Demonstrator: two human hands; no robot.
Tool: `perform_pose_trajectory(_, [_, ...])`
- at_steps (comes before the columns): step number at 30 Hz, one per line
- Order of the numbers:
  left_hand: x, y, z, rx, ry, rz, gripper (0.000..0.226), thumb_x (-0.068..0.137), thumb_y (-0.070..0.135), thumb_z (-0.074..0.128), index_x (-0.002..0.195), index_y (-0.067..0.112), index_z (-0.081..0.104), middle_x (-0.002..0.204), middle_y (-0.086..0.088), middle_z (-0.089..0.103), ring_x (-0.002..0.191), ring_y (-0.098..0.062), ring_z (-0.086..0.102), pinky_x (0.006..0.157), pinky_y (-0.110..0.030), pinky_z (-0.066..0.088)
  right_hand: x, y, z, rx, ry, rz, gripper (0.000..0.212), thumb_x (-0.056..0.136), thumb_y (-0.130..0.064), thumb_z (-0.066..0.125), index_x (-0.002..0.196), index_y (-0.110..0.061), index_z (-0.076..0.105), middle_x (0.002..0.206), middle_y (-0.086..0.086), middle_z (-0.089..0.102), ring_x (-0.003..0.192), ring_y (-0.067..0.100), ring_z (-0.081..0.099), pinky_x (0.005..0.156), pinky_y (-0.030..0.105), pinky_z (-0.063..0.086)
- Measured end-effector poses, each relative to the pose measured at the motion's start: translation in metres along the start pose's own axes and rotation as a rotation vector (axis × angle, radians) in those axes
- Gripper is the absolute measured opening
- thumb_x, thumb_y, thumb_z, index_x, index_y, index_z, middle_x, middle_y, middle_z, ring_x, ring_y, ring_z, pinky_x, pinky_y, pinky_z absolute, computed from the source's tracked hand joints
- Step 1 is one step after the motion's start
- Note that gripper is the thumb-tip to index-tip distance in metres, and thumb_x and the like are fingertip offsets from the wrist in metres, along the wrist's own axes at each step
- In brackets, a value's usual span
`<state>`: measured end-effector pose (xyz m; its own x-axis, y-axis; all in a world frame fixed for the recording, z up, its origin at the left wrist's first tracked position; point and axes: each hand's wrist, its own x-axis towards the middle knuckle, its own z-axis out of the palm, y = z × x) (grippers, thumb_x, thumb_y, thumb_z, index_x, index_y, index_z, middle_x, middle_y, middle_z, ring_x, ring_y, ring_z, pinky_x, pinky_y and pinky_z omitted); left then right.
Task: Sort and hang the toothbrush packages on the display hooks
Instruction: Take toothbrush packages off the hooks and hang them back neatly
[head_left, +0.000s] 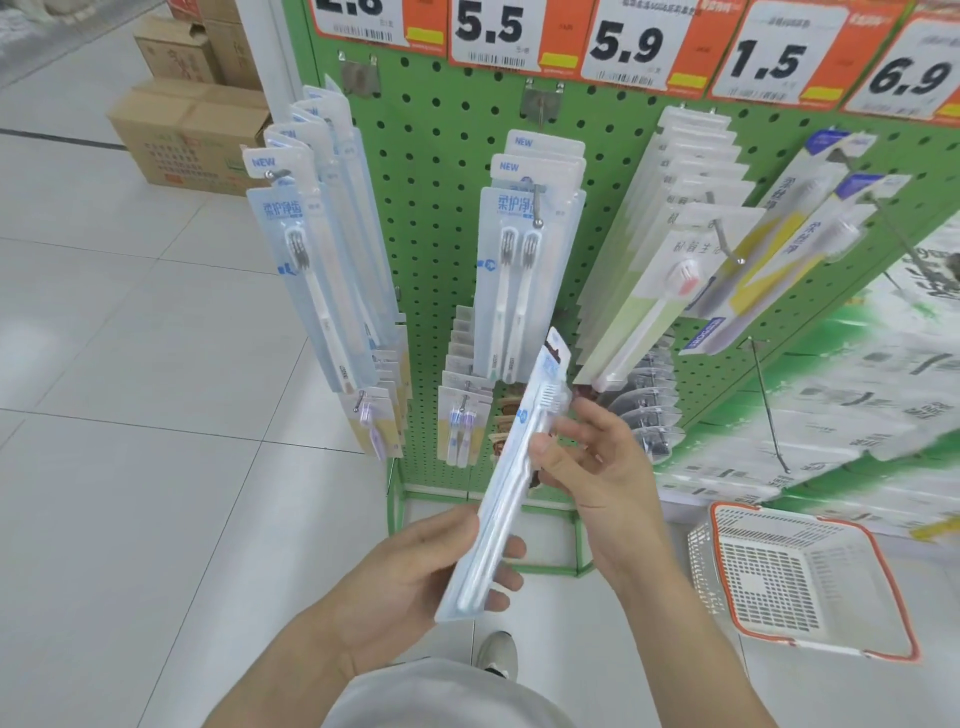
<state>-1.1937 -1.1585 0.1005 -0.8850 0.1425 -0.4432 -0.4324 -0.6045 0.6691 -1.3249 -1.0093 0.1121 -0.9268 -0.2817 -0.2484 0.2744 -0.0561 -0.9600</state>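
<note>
I hold one light-blue toothbrush package (511, 483) slanted in front of the green pegboard (441, 234). My left hand (415, 577) grips its lower end, fingers curled behind the card. My right hand (597, 462) pinches the upper part near the brush head. On the board, a hook at the left (275, 174) carries single-brush blue packages (317, 270). A middle hook (539, 208) carries twin-brush blue packages (519, 280). To the right hang white and green packages (660, 291) and yellow and blue ones (779, 260).
A white plastic basket with an orange rim (893, 597) stands on the floor at the right. Smaller packages (462, 415) hang on the lower hooks. Cardboard boxes (187, 135) are stacked on the tiled floor at the far left. Price tags (639, 47) line the top.
</note>
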Motion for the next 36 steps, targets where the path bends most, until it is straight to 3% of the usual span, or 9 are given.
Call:
perform_pose_trajectory(4, [0.003, -0.003, 0.0, 0.506, 0.241, 0.104, 0.059, 0.066, 0.048, 0.085, 0.122, 0.049, 0.063, 0.105, -0.002, 0.068, 0.088, -0.015, 0.065, 0.085, -0.03, 0.056, -0.005, -0.012, -0.001, 0.087, -0.057, 0.077, 0.029, 0.096, -0.021, 0.066, 0.125, -0.017, 0.066, 0.109, 0.01, 0.074, 0.097, 0.025, 0.071, 0.08, 0.041, 0.059])
perform_pose_trajectory(8, [0.005, -0.001, 0.001, 0.77, 0.34, 0.145, 0.083, 0.056, 0.05, 0.094, 0.122, 0.06, 0.045, 0.106, 0.011, 0.064, 0.092, -0.004, 0.063, 0.075, -0.022, 0.056, -0.007, -0.019, -0.001, 0.107, -0.094, 0.112, 0.029, 0.092, -0.032, 0.064, 0.114, -0.015, 0.07, 0.099, 0.006, 0.073, 0.089, 0.021, 0.07, 0.07, 0.034, 0.057])
perform_pose_trajectory(11, [0.004, 0.003, 0.005, 0.805, 0.289, 0.119, 0.091, 0.054, 0.048, 0.096, 0.124, 0.065, 0.041, 0.11, 0.018, 0.069, 0.099, -0.001, 0.067, 0.085, -0.029, 0.057, -0.006, -0.017, 0.001, 0.067, -0.027, 0.076, 0.013, 0.094, -0.017, 0.065, 0.105, -0.014, 0.072, 0.092, 0.005, 0.075, 0.081, 0.019, 0.07, 0.063, 0.031, 0.056])
perform_pose_trajectory(13, [0.003, 0.007, 0.011, 0.815, 0.234, 0.104, 0.077, 0.067, 0.038, 0.093, 0.125, 0.057, 0.047, 0.105, 0.016, 0.074, 0.093, -0.005, 0.071, 0.085, -0.032, 0.058, -0.005, -0.016, 0.002, 0.067, 0.0, 0.092, 0.01, 0.096, -0.015, 0.064, 0.1, -0.015, 0.073, 0.089, 0.006, 0.075, 0.078, 0.019, 0.069, 0.065, 0.032, 0.054])
perform_pose_trajectory(17, [0.003, 0.013, 0.014, 0.687, 0.151, 0.109, 0.041, 0.087, 0.025, 0.076, 0.124, 0.029, 0.058, 0.099, 0.003, 0.079, 0.09, -0.019, 0.076, 0.086, -0.039, 0.059, -0.001, -0.013, 0.004, 0.089, 0.024, 0.13, 0.017, 0.097, -0.028, 0.064, 0.099, -0.015, 0.074, 0.087, 0.007, 0.073, 0.079, 0.022, 0.066, 0.069, 0.034, 0.052])
perform_pose_trajectory(23, [0.002, 0.014, 0.007, 0.485, 0.073, 0.074, 0.034, 0.097, 0.026, 0.055, 0.129, 0.019, 0.065, 0.109, -0.011, 0.077, 0.101, -0.029, 0.074, 0.085, -0.038, 0.059, 0.008, -0.012, 0.004, 0.122, 0.062, 0.167, 0.036, 0.101, -0.043, 0.053, 0.093, -0.014, 0.073, 0.086, 0.008, 0.072, 0.081, 0.024, 0.064, 0.078, 0.04, 0.048])
perform_pose_trajectory(26, [0.003, 0.014, 0.004, 0.449, 0.06, 0.082, 0.033, 0.099, 0.025, 0.052, 0.128, 0.018, 0.067, 0.113, -0.01, 0.076, 0.104, -0.03, 0.073, 0.087, -0.039, 0.059, 0.01, -0.011, 0.004, 0.108, 0.021, 0.171, 0.028, 0.099, -0.037, 0.058, 0.096, -0.012, 0.073, 0.086, 0.008, 0.075, 0.076, 0.022, 0.068, 0.072, 0.036, 0.053])
perform_pose_trajectory(29, [0.004, 0.013, 0.005, 0.471, 0.108, 0.112, 0.031, 0.098, 0.025, 0.052, 0.124, 0.018, 0.068, 0.106, -0.01, 0.077, 0.097, -0.028, 0.075, 0.079, -0.033, 0.059, 0.011, -0.011, 0.001, 0.011, -0.046, 0.147, 0.02, 0.088, -0.018, 0.073, 0.104, -0.007, 0.071, 0.097, 0.013, 0.077, 0.084, 0.026, 0.071, 0.07, 0.036, 0.059])
perform_pose_trajectory(36, [0.012, 0.012, 0.007, 0.498, 0.185, 0.203, 0.032, 0.091, 0.032, 0.057, 0.119, 0.024, 0.07, 0.094, -0.01, 0.079, 0.09, -0.029, 0.076, 0.073, -0.028, 0.059, 0.006, 0.0, 0.0, -0.112, -0.241, 0.124, 0.075, 0.056, 0.001, 0.093, 0.121, -0.009, 0.057, 0.108, 0.008, 0.075, 0.097, 0.024, 0.073, 0.08, 0.039, 0.06])
